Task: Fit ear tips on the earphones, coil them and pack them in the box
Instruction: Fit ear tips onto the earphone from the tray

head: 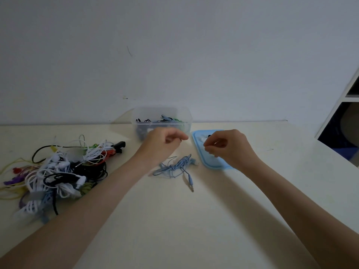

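**Blue earphones loose between two hands**

The blue earphones [175, 167] lay tangled on the counter [194, 220], before the clear box [162, 121]. Both the left hand [165, 142] and right hand [227, 146] hovered with fingers curled; whether they pinched anything I could not tell. The thin, limp cable would snag easily; better held near the buds. Open room lay nearer the person.

— Can you tell what the hands are pinching?

— No. The left hand [164, 141] and right hand [223, 146] curl their fingers over whatever is there; too small to see.

— And the lid [208, 162]?

— The right hand hides part of it, and the pale bits on it are blurred.

— The box [162, 121]?

— Its front is behind the left hand. The tangled pile [56, 171] runs off the left edge.
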Demonstrator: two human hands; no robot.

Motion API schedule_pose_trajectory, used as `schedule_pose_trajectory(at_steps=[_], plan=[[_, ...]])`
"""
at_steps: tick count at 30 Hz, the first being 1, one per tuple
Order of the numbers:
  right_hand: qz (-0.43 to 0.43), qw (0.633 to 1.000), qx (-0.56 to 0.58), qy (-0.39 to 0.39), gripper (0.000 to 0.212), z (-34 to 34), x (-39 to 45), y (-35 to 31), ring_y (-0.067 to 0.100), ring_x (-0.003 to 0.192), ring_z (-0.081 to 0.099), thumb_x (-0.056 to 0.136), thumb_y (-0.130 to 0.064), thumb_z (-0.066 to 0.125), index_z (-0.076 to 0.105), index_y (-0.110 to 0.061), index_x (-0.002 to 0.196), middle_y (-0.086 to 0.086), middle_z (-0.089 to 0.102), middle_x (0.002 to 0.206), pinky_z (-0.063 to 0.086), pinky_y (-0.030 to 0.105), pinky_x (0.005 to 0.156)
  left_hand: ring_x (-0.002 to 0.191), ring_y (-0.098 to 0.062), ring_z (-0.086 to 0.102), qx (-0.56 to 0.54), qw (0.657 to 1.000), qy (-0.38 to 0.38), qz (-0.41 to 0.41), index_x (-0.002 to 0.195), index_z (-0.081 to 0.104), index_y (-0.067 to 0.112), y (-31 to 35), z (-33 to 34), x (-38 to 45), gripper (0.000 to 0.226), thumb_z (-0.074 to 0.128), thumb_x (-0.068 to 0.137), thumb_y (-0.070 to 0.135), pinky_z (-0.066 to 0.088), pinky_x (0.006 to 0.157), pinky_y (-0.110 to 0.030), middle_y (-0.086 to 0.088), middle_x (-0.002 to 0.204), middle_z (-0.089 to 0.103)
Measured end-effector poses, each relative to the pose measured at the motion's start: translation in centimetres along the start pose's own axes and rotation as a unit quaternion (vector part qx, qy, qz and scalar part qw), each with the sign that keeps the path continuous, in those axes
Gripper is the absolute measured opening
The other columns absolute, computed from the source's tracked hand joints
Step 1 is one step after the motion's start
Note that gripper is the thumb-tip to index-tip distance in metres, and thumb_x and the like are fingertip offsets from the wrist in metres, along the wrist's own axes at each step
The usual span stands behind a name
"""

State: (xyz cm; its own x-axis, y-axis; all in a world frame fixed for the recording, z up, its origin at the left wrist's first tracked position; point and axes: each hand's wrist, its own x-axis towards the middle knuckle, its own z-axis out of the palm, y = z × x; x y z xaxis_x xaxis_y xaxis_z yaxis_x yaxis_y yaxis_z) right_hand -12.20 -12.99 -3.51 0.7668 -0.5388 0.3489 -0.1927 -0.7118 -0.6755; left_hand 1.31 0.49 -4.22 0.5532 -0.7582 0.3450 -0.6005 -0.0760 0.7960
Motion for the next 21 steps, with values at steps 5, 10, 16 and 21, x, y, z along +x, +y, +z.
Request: schedule_pose_trajectory(at_steps=[5, 10, 16, 21], plan=[[0.007, 0.996, 0.069, -0.061, 0.02, 1.1, -1.2, -0.5, -0.003, 0.051, 0.058, 0.077, 0.005, 0.065, 0.067, -0.015, 0.074, -0.006, 0.064, 0.063, 0.044, 0.005, 0.058, 0.066, 0.002, 0.053, 0.098, 0.994, -0.049, -0.025, 0.087, 0.069, 0.021, 0.2, -0.9, 0.1, 0.017, 0.056, 0.088, 0.011, 0.038, 0.059, -0.006, 0.015, 0.075, 0.059], [0.023, 0.994, 0.093, -0.053, 0.023, 1.5, -1.4, 0.1, 0.001, 0.056, 0.061, 0.08, 0.002, 0.064, 0.066, -0.02, 0.073, -0.004, 0.066, 0.064, 0.049, 0.009, 0.063, 0.075, -0.003, 0.052, 0.154, 0.977, -0.113, -0.09, 0.094, 0.064, 0.017, -1.1, -1.1, 0.1, 0.009, 0.057, 0.089, 0.023, 0.04, 0.07, -0.02, 0.007, 0.089, 0.06], [0.043, 0.99, 0.13, -0.037, 0.024, 1.3, -1.6, 0.4, -0.002, 0.052, 0.059, 0.081, 0.001, 0.064, 0.065, -0.021, 0.072, -0.004, 0.065, 0.063, 0.048, 0.008, 0.062, 0.074, -0.003, 0.052, 0.213, 0.947, -0.205, -0.123, 0.096, 0.063, 0.02, -0.9, -3.0, 0.4, 0.015, 0.062, 0.086, 0.03, 0.041, 0.074, -0.021, 0.004, 0.097, 0.06], [0.026, 0.992, 0.114, -0.041, 0.025, 1.8, -1.7, 0.3, 0.002, 0.058, 0.062, 0.081, 0.0, 0.065, 0.064, -0.024, 0.071, -0.004, 0.066, 0.064, 0.052, 0.015, 0.069, 0.056, -0.009, 0.054, 0.217, 0.939, -0.216, -0.155, 0.089, 0.06, 0.015, -0.8, -3.1, 0.3, 0.013, 0.069, 0.08, 0.017, 0.043, 0.061, -0.022, -0.003, 0.086, 0.064]])
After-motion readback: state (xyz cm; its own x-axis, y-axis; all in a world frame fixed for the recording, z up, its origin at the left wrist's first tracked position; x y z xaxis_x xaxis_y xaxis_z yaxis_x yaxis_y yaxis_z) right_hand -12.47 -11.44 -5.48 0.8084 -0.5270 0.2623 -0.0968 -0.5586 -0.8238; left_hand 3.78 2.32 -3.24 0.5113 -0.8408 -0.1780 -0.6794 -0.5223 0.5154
